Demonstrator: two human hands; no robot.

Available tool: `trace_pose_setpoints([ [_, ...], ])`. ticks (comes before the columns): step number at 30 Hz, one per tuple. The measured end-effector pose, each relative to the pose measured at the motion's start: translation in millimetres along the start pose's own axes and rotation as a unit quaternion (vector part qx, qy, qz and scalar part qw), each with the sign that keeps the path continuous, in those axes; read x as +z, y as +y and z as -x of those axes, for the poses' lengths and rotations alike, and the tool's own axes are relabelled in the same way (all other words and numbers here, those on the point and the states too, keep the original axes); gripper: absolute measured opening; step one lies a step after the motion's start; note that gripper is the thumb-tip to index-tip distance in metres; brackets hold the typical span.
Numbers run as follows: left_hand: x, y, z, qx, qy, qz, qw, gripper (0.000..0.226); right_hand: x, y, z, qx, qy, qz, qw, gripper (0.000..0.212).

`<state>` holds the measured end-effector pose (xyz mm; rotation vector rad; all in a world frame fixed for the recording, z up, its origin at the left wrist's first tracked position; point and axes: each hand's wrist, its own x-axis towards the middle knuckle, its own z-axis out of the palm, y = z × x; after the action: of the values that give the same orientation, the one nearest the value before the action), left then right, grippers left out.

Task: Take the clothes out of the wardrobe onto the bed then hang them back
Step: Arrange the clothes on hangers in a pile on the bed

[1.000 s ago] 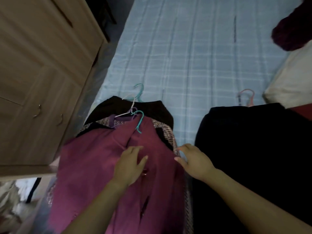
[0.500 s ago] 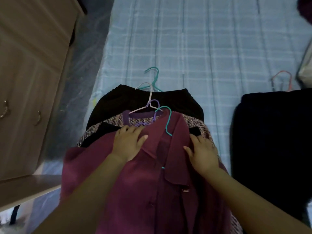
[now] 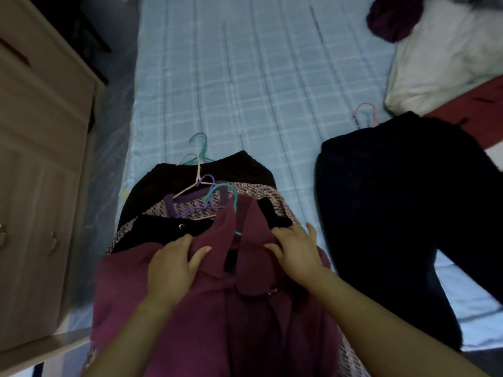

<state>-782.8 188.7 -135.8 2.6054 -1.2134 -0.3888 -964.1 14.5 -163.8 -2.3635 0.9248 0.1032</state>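
Bed (image 3: 245, 77) spreads wide ahead; by its left edge our left hand (image 3: 172, 266) and right hand (image 3: 296, 253) grip the maroon shirt (image 3: 190, 322).

A plum shirt (image 3: 190, 308) lies face up on top of a stack of clothes on the blue checked bed (image 3: 245, 77), its collar rumpled. The left hand (image 3: 174, 262) and right hand (image 3: 296, 248) grip it at either shoulder. A teal hanger (image 3: 223, 190) pokes from its neck. Directly under the shirt lies a black garment (image 3: 163, 231) with a shiny stud, then a tweed piece (image 3: 190, 208) on a purple hanger (image 3: 204, 180). Beyond the shirt's collar, a black top (image 3: 231, 170) forms the stack's far end, with a whitish hanger (image 3: 190, 172) and another teal hook (image 3: 201, 144). Right of the shirt, apart from it, a dark navy garment (image 3: 394, 213) lies flat on a pink hanger (image 3: 366, 112).
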Motion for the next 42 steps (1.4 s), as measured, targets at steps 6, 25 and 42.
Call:
trace_pose_setpoints([
  [6, -56.3, 107.8, 76.9, 0.067, 0.067, 0.054, 0.994, 0.033, -76.3, 34.5, 128.6, -0.055, 0.084, -0.160, 0.982, 0.039],
  [25, -39.0, 565.0, 221.8, 0.393, 0.034, 0.203, 0.896, 0.034, -282.7, 273.0, 515.4, 0.097, 0.531, -0.056, 0.840, 0.040],
  [42, -8.0, 838.5, 15.1, 0.475, 0.067, 0.187, 0.857, 0.057, -573.1, 481.1, 438.1, 0.061, 0.631, 0.119, 0.764, 0.027],
])
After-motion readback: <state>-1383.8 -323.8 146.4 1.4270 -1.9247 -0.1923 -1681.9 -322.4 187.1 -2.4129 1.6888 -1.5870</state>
